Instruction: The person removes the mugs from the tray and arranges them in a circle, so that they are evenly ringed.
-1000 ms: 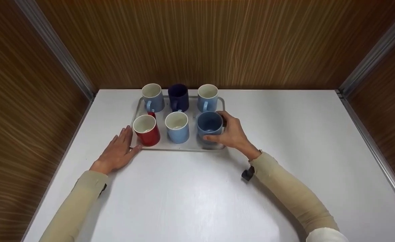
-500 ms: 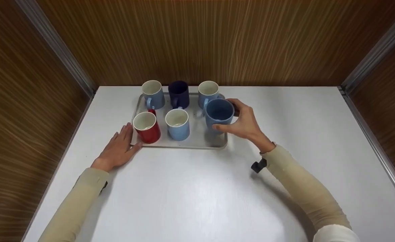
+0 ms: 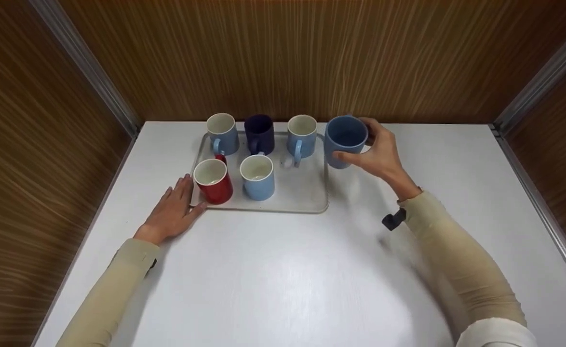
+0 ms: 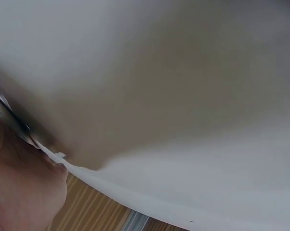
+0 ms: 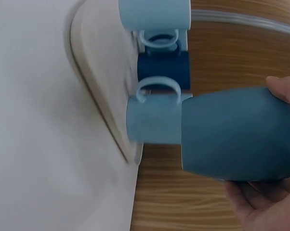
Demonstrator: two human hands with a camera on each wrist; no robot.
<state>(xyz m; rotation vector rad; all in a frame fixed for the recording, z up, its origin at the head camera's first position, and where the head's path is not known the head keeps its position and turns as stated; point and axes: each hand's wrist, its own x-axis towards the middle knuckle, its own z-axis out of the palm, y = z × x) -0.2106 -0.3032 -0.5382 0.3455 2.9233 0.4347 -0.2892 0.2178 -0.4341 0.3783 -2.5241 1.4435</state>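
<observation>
My right hand (image 3: 377, 149) grips a dusty-blue mug (image 3: 343, 144) round its side, thumb in front and fingers behind. The mug hangs upright past the right edge of the tray (image 3: 307, 195). In the right wrist view that blue mug (image 5: 239, 134) overlaps a lighter blue mug behind it. My left hand (image 3: 171, 212) lies flat with straight fingers along the tray's left edge, beside a red mug (image 3: 216, 189). A light blue mug (image 3: 260, 187) stands to the right of the red one. Only part of the left hand (image 4: 24, 187) shows in its wrist view.
Along the tray's back stand a blue mug with a white inside (image 3: 226, 140), a dark navy mug (image 3: 262, 140) and another light blue mug (image 3: 304, 142). The tray rests on a white table (image 3: 263, 270). Wood-grain panels (image 3: 283, 58) rise behind and at both sides.
My right hand has lifted the dusty-blue mug from the tray's front right corner and carried it right and back, past the tray's edge. The left hand stays at the tray's left edge.
</observation>
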